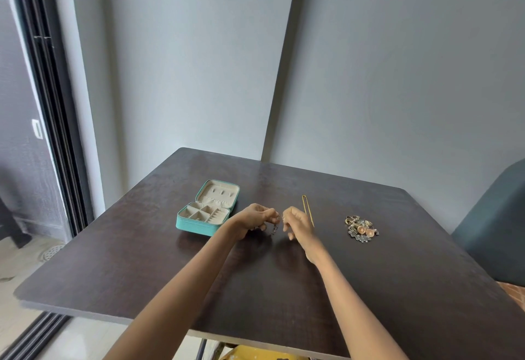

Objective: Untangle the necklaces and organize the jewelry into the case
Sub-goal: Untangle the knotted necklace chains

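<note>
Early yet: left hand (255,217) and right hand (297,222) pinching a silvery chain (274,228) mid-table; gold necklace (307,209) freed; jewelry heap (361,228) toward right edge; case (207,208) open, seemingly unfilled.

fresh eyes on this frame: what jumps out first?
Both hands meet at mid-table, the left hand and right hand each pinching a small silvery chain that dangles between them. Left of them an open teal jewelry case lies flat, its cream compartments showing. To the right sits a tangled pile of jewelry, and a gold chain lies straightened just behind the right hand.
</note>
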A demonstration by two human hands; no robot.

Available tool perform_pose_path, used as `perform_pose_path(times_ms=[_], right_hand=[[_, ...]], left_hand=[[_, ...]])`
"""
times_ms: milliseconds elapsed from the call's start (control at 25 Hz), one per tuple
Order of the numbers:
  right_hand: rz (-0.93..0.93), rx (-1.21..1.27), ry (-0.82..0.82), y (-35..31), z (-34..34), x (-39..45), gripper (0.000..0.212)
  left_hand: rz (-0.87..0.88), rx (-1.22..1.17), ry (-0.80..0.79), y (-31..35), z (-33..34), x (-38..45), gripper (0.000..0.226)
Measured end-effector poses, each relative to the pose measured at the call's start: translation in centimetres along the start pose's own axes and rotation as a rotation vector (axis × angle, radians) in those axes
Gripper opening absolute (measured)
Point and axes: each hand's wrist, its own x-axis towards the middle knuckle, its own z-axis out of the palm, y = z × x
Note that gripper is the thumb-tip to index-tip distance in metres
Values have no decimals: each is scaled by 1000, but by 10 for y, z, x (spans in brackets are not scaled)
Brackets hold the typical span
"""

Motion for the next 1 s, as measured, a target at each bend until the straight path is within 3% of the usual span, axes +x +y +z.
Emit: perform_pose_path(times_ms=[120, 320, 520, 800, 1000], right_hand=[[68, 125, 81, 2, 3, 2, 18], [90, 186, 8, 2, 4, 6, 26], [153, 317, 31, 0, -1, 9, 25], [174, 317, 8, 1, -2, 11, 22], [143, 203, -33, 2, 0, 12, 24]], left_hand=[[20, -46, -35, -2, -1, 2, 25], [34, -70, -11, -2, -2, 3, 20], [228, -207, 4, -13, -1, 2, 9], [406, -96, -9, -23, 7, 9, 5], [383, -58, 91, -24, 11, 13, 13]])
